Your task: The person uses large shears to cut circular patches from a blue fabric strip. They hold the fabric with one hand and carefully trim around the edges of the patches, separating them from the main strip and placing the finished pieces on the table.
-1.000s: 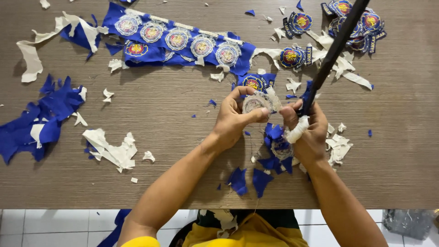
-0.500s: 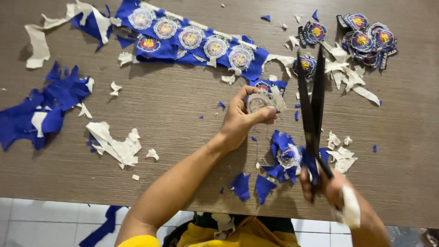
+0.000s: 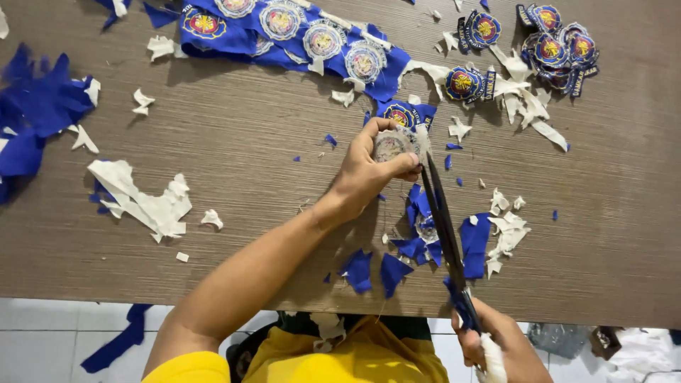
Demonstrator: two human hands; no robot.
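Item: round embroidered patch [image 3: 391, 145], held in your left hand [image 3: 369, 170] above the table [image 3: 248, 142], a little right of centre. It showed its pale backing side, a woven disc with a blue fringe of cloth at its edge. Your left grip was closed on it, thumb below and fingers curled over the top.

Item: scissors [image 3: 443, 220], long, dark blades, nearly closed, tips touching the patch at its 3 o'clock edge. Handles wrapped in blue, held in your right hand [image 3: 496, 344] at the table's near edge; that grip was closed around the handles. A white wrap showed on one finger.

Item: strip of uncut patches [image 3: 298, 35], blue cloth with round silver-and-gold emblems in a row, lying at 11 o'clock from the held patch.

Item: pile of finished patches [image 3: 560, 50], trimmed round, blue with red and gold centres, at 1 o'clock.

Item: blue offcuts [image 3: 418, 241], small jagged scraps, at 6 o'clock under the blades; more heaped blue cloth [image 3: 35, 120] at 9 o'clock.

Item: white backing scraps [image 3: 142, 202], torn, papery, at 8 o'clock.

Surface: brown wood-grain table, matt. Beyond its near edge, white floor tiles [image 3: 42, 340] and your yellow shirt [image 3: 340, 358].
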